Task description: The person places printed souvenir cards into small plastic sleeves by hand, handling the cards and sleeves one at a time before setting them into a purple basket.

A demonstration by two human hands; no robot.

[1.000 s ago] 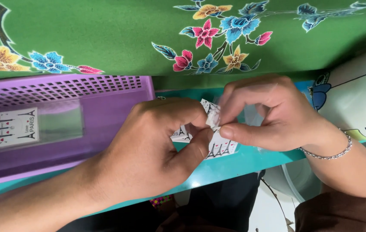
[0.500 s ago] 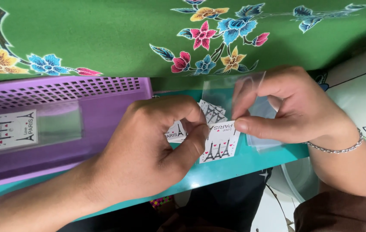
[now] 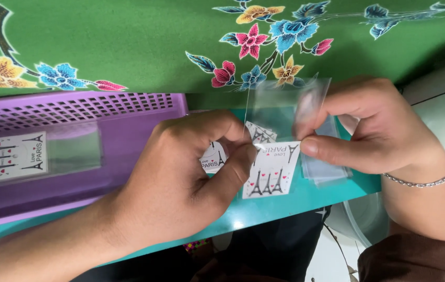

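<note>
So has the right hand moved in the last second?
Yes. The right hand has shifted right and slightly up, away from the purple perforated plastic basket, drawing a clear plastic sleeve with it.

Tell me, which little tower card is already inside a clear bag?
The tower card lying in the purple basket. It is sealed in plastic and untouched; the others sit between the hands.

We find the teal desk [image 3: 337, 190] crowded: a purple perforated plastic basket [image 3: 102, 104] blocks its left part, with a bagged white card [image 3: 10, 156] lying inside. Behind, a green floral cloth [image 3: 144, 47] bounds the desk. Between both hands, white printed cards [image 3: 272, 169] and clear plastic sleeves [image 3: 324, 169] fill the gap.
</note>
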